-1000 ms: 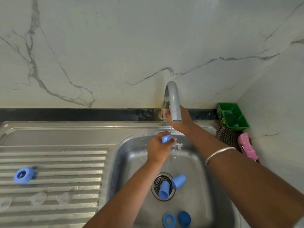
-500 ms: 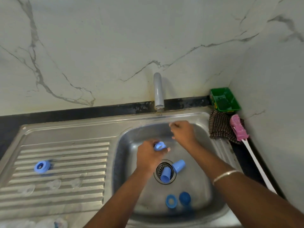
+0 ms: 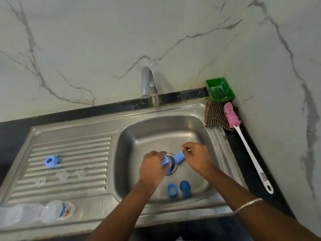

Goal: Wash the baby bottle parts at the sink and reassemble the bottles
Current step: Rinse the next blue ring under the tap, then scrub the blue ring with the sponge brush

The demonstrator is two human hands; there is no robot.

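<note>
Steel sink (image 3: 205, 122) sits dry now, the tap (image 3: 147, 80) off. Her right hand (image 3: 196, 159) has left it and dropped to a blue cap (image 3: 179, 157) by the drain, fingers curling round. Left hand (image 3: 152, 168) pinches the rinsed blue ring (image 3: 165, 162); it likely joins the rack's.

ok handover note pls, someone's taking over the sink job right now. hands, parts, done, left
Left hand grips a blue ring over the drain.
Right hand pinches a blue cap beside it.
Basin: another ring and a cap near the front wall.
Drainboard: one blue ring, three clear teats; clear bottles lie on the front ledge.
Tap is off.
Done: nothing reassembled.
Left: wash basin parts, reassemble bottles.
</note>
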